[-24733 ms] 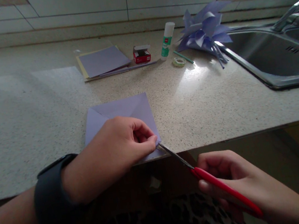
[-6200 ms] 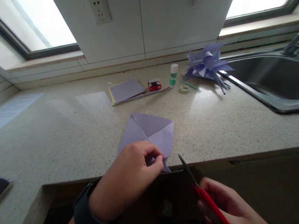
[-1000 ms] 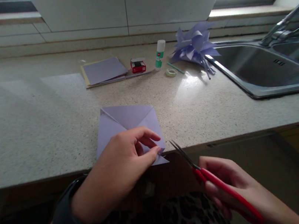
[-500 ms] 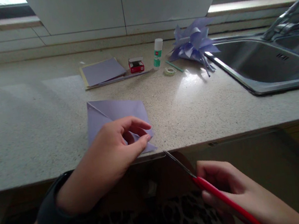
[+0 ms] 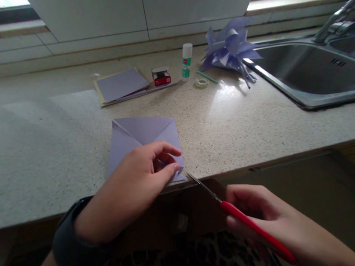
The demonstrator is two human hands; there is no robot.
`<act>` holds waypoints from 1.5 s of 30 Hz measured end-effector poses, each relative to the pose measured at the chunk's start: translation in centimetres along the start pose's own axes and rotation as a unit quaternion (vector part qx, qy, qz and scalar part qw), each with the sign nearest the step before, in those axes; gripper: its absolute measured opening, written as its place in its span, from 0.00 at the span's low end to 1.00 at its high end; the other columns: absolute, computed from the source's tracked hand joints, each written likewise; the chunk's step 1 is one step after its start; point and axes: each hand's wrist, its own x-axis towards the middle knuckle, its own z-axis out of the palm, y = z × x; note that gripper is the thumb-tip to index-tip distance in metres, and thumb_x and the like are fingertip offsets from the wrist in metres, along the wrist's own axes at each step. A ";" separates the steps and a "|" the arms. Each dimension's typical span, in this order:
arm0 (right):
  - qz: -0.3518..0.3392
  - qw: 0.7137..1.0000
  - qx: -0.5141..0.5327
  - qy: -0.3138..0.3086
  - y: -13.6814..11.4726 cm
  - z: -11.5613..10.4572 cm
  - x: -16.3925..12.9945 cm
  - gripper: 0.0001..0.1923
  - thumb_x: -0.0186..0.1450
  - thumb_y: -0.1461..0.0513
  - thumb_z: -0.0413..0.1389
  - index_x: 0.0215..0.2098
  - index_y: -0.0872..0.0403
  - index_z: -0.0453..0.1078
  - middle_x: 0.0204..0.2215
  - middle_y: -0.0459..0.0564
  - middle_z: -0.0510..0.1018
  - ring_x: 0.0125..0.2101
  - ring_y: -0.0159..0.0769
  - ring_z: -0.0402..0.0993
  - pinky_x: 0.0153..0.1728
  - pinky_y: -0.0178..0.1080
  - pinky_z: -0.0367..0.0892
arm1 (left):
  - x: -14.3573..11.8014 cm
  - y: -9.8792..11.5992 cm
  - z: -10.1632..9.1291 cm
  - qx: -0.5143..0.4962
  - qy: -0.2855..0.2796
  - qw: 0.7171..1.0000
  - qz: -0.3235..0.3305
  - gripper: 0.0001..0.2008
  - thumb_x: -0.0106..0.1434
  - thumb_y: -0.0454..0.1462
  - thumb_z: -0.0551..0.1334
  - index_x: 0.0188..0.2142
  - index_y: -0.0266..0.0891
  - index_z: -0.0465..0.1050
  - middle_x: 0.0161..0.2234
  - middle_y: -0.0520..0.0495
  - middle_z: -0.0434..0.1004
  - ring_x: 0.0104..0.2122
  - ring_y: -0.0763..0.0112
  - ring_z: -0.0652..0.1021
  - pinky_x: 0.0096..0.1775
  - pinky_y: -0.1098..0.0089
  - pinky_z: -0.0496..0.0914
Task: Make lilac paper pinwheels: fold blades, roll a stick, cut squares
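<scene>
A square of light purple paper (image 5: 145,126) lies near the counter's front edge, with crease or cut lines running in from its corners. My left hand (image 5: 141,169) rests on it, thumb and fingers curled together at the paper's near right corner. Part of the paper is hidden under that hand. In my right hand (image 5: 270,217) is a pair of scissors (image 5: 243,218) with red handles. The blades point up and left, with the tips just right of the paper's near corner and apart from it.
Along the back of the counter (image 5: 47,134) stand a stack of purple paper (image 5: 123,84), a red box (image 5: 161,77), a glue stick (image 5: 187,62), a tape roll (image 5: 202,83) and a green stick (image 5: 207,77). Purple paper pinwheels (image 5: 230,49) lie beside the steel sink (image 5: 315,70).
The paper has turned slightly and shifted right, showing a second line at its far right corner. The scissors have moved up and left, closer to the paper.
</scene>
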 end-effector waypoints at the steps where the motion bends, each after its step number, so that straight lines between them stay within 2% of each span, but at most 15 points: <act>1: 0.006 1.000 -0.001 -0.001 -0.1 0.0 0.0 0.24 0.59 0.44 0.65 0.29 0.54 0.66 0.27 0.43 0.66 0.28 0.30 0.59 0.26 0.31 0.57 | 0.0 0.0 0.0 0.002 0.000 1.000 0.002 0.10 0.65 0.43 0.64 0.46 0.46 0.77 0.38 0.53 0.82 0.37 0.67 0.80 0.37 0.67 0.71; 6: 0.029 0.999 0.010 -0.010 -0.3 0.1 0.0 0.23 0.59 0.46 0.65 0.30 0.54 0.65 0.27 0.41 0.64 0.26 0.27 0.59 0.23 0.31 0.57 | -0.1 -0.1 0.1 -0.019 0.004 1.000 -0.002 0.11 0.65 0.44 0.64 0.45 0.46 0.77 0.38 0.53 0.82 0.36 0.67 0.80 0.37 0.67 0.71; 10: 0.023 1.000 0.009 -0.015 -0.4 0.1 0.2 0.21 0.60 0.48 0.65 0.30 0.54 0.64 0.26 0.40 0.63 0.25 0.27 0.59 0.23 0.30 0.56 | -0.1 -0.1 0.0 -0.071 -0.010 0.997 -0.021 0.12 0.64 0.46 0.66 0.44 0.46 0.78 0.37 0.54 0.83 0.35 0.68 0.80 0.35 0.69 0.71; 14: 0.016 1.000 0.000 -0.015 -0.1 0.0 0.4 0.22 0.61 0.46 0.64 0.30 0.54 0.63 0.26 0.41 0.63 0.25 0.27 0.58 0.23 0.29 0.56 | -0.2 -0.1 0.1 -0.098 -0.029 0.994 -0.026 0.12 0.64 0.47 0.66 0.44 0.47 0.78 0.38 0.55 0.83 0.35 0.69 0.80 0.35 0.70 0.71; 18: 0.019 1.000 0.007 -0.018 0.2 -0.1 0.3 0.23 0.61 0.45 0.63 0.30 0.54 0.64 0.26 0.41 0.64 0.26 0.27 0.58 0.22 0.29 0.56 | -0.2 0.0 0.2 -0.090 -0.021 0.995 -0.026 0.11 0.63 0.45 0.67 0.44 0.47 0.78 0.36 0.55 0.83 0.34 0.70 0.80 0.34 0.71 0.70; 22: 0.014 0.999 0.019 -0.022 0.3 -0.1 0.3 0.20 0.61 0.48 0.64 0.30 0.54 0.64 0.26 0.41 0.64 0.25 0.26 0.58 0.22 0.28 0.56 | -0.1 0.2 0.2 -0.077 -0.020 0.996 -0.028 0.11 0.63 0.44 0.67 0.43 0.45 0.78 0.35 0.55 0.83 0.33 0.70 0.80 0.33 0.71 0.70; 34: 0.034 0.999 0.025 -0.007 0.6 0.0 0.1 0.22 0.59 0.50 0.67 0.27 0.53 0.62 0.23 0.39 0.63 0.21 0.24 0.60 0.18 0.28 0.55 | -0.3 0.0 0.5 -0.038 -0.013 0.999 -0.011 0.11 0.63 0.45 0.67 0.42 0.45 0.79 0.33 0.53 0.83 0.29 0.69 0.79 0.31 0.69 0.71; 45: 0.030 0.999 0.031 -0.001 1.1 0.0 0.0 0.21 0.59 0.51 0.67 0.27 0.53 0.62 0.21 0.37 0.63 0.18 0.23 0.58 0.17 0.27 0.54 | -0.3 -0.2 0.7 -0.027 0.000 1.000 -0.008 0.10 0.63 0.45 0.67 0.41 0.47 0.80 0.30 0.55 0.82 0.27 0.72 0.77 0.31 0.71 0.70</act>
